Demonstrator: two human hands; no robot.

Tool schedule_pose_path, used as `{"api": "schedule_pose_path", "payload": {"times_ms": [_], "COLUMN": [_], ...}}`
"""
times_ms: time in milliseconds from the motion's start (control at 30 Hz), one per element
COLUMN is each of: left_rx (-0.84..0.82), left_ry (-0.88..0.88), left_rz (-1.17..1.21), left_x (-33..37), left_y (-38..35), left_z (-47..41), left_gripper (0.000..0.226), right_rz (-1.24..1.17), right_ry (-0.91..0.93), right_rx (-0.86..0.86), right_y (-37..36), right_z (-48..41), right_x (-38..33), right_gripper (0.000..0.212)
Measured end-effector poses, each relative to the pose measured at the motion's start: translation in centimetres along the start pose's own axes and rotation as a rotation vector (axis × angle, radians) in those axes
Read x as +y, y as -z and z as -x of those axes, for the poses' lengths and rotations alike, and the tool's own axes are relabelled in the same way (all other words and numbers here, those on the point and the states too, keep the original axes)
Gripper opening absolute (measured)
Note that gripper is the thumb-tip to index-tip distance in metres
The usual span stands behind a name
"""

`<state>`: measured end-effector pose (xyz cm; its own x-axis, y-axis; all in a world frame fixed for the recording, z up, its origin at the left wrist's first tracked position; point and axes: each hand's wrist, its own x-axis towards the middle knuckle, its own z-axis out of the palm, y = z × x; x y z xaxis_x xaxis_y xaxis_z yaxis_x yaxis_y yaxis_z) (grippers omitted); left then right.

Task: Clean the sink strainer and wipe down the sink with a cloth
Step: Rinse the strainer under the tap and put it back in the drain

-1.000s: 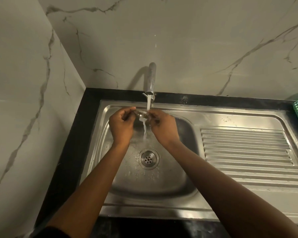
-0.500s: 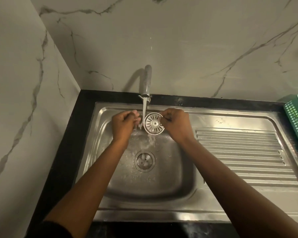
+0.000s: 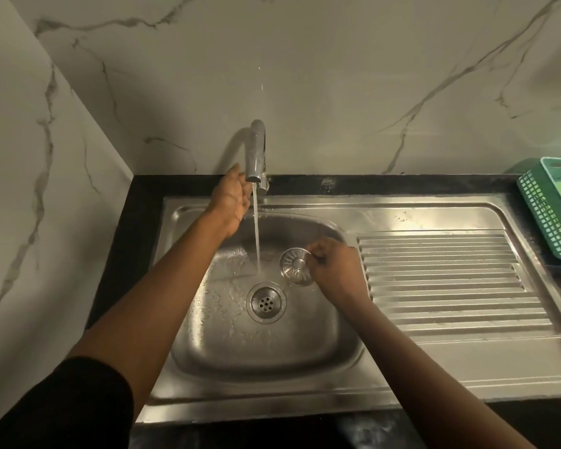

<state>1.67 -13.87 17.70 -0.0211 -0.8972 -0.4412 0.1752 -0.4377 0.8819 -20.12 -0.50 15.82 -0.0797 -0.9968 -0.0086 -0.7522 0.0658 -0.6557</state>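
My right hand (image 3: 336,270) pinches the round metal sink strainer (image 3: 296,266) by its rim, holding it over the basin to the right of the water stream. My left hand (image 3: 232,197) is raised beside the grey tap (image 3: 255,150), fingers apart, touching or nearly touching the spout; I cannot tell which. Water runs from the tap into the steel sink (image 3: 208,345). The open drain hole (image 3: 266,303) lies below the stream. No cloth is in view.
A ribbed draining board (image 3: 444,283) forms the sink's right half. A green plastic basket (image 3: 551,209) stands at the far right on the black counter (image 3: 136,202). Marble walls close the back and left sides.
My left hand let go of the strainer and rose to the tap. My right hand carried the strainer down and to the right, out of the stream.
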Motion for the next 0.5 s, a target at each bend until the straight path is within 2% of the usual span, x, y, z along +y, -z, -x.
{"api": "schedule_pose_path", "payload": {"times_ms": [133, 267, 400, 500], "left_rx": [-0.115, -0.197, 0.032, 0.150], "left_ry": [-0.001, 0.017, -0.007, 0.056], "left_rz": [0.003, 0.015, -0.014, -0.113], "left_x": [0.1, -0.1, -3.0, -6.6], "left_y": [0.0, 0.9, 1.6, 2.8], "left_z": [0.7, 1.2, 3.0, 4.9], "left_gripper": [0.073, 0.084, 0.078, 0.054], "right_rz": [-0.009, -0.021, -0.035, 0.021], "right_ry": [-0.036, -0.061, -0.099, -0.104], "right_rx": [-0.025, -0.062, -0.138, -0.159], "right_y": [-0.7, -1.9, -3.5, -5.0], "right_z": [-0.1, -0.5, -0.6, -0.7], "right_x": [0.4, 0.7, 1.4, 1.9], "right_gripper": [0.005, 0.006, 0.013, 0.012]}}
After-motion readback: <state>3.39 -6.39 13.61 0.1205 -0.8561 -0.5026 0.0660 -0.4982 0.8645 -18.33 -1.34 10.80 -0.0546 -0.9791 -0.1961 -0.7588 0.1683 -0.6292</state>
